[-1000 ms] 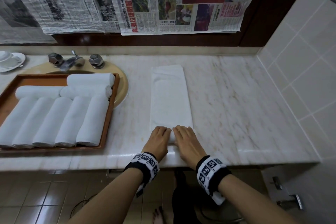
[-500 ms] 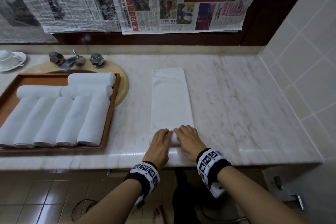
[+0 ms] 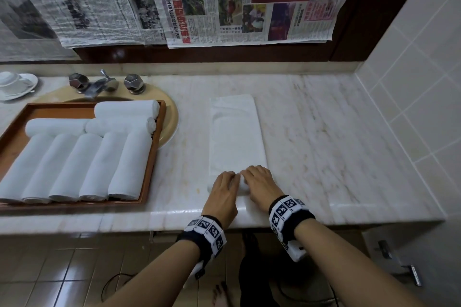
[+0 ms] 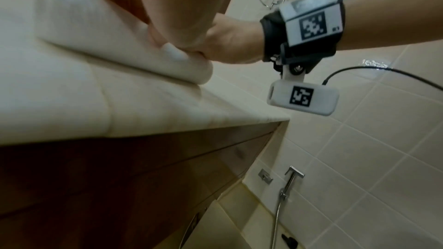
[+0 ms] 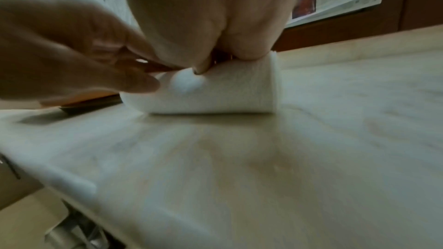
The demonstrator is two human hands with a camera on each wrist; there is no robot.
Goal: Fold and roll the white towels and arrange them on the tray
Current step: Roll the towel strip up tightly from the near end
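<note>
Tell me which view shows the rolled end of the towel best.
Right wrist: the rolled end fills mid-frame, fingertips pressing it. The left wrist view shows it blurred, edge-on; in the head view both hands mostly cover it.

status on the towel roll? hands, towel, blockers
Left hand and right hand both curled on rolled end of towel. Roll just started, near counter edge; most lies flat. Tray holds eight rolls. Nothing ahead of roll.
</note>
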